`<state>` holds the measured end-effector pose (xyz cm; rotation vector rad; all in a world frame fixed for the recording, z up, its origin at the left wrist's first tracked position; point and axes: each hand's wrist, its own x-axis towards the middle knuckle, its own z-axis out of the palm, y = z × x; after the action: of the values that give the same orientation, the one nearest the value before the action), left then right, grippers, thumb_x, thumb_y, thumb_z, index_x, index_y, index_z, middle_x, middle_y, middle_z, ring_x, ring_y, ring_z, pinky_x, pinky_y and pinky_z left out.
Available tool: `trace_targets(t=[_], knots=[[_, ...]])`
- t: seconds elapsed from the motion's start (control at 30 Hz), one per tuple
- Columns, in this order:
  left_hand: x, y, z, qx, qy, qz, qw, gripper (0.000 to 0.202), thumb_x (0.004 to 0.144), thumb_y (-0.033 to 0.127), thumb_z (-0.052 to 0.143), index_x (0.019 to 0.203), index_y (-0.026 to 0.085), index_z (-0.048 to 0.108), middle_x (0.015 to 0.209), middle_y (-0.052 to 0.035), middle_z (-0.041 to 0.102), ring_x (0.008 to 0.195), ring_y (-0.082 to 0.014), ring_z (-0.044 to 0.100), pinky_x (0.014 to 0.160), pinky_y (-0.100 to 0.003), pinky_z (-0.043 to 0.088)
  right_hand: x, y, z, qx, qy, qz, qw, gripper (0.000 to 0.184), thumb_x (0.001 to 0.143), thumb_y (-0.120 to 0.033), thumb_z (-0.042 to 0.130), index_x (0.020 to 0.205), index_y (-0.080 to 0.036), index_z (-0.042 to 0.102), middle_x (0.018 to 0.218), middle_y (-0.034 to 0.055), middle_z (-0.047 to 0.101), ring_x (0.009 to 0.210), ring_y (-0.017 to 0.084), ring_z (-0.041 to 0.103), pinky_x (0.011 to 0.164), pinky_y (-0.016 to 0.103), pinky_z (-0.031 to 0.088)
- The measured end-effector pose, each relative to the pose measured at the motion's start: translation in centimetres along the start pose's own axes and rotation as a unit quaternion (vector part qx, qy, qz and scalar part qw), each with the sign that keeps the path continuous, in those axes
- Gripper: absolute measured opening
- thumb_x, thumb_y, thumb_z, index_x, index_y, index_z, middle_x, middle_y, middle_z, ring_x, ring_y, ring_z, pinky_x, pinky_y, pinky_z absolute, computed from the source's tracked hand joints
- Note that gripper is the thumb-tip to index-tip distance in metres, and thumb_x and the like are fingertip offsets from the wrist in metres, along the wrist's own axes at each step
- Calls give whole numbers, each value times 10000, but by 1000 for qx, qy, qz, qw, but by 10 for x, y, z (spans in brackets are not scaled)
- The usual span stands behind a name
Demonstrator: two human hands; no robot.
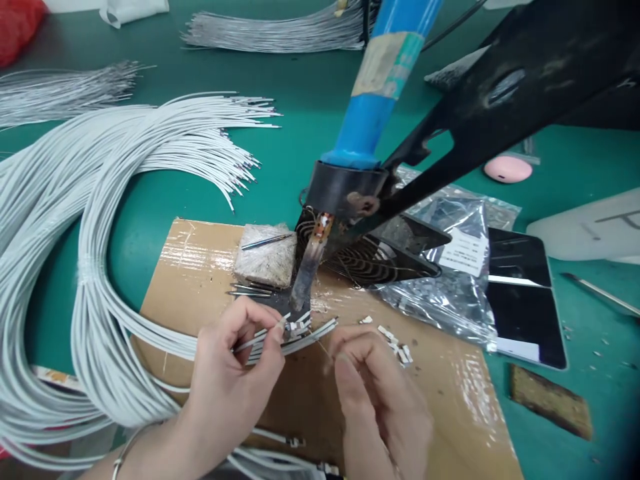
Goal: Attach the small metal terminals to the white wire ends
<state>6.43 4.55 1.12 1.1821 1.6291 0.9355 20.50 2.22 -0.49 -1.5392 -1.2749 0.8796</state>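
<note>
My left hand [235, 373] is closed in a pinch on a small fan of white wires [295, 335], holding their ends under the tip of a soldering iron [306, 277]. The iron has a blue handle [380, 87] and hangs tilted in a black stand [500, 113]. My right hand [380, 393] is closed just to the right, its fingers pinched on a thin strand that I cannot make out clearly. Small white connector pieces [395, 343] lie on the taped cardboard sheet [450, 400] beside the right hand.
A large bundle of white wires [90, 220] curves over the green table at left, with more bundles [280, 30] at the back. A sponge block [265, 257], a small black fan [370, 257], plastic bags [450, 267], dark tablets [525, 300] and a pink object [507, 169] lie around.
</note>
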Motion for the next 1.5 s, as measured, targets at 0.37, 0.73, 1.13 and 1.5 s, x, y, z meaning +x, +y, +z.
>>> trace_targets(t=[0.37,0.73,1.13,1.5], knots=[[4,5,4,-13,29,5,999,105,827,155,656,745,209,621,791,-11,738,645,-139,650,499,-211,431,-4,-7,13,164,40,59,984,182,952,-170,669,785,-227,625,1159,98,790,1007,218,786,886,322,638],[8,6,5,-15,43,16,999,90,838,158,667,770,207,635,876,-35,771,681,-151,689,530,-226,480,3,-9,13,203,54,86,974,207,937,-225,692,739,-261,644,1131,43,805,992,223,790,916,324,635],[7,5,-1,-8,22,24,999,103,882,151,653,793,202,641,945,-49,776,720,-157,712,565,-230,511,1,-9,12,186,51,80,978,222,944,-204,683,736,-258,628,1139,55,802,1019,239,780,886,340,636],[5,10,6,-37,59,3,998,98,847,177,660,762,210,623,891,-21,754,659,-126,638,508,-237,402,3,-10,13,191,50,56,979,206,941,-183,684,754,-257,637,1121,0,809,981,173,790,913,253,622]])
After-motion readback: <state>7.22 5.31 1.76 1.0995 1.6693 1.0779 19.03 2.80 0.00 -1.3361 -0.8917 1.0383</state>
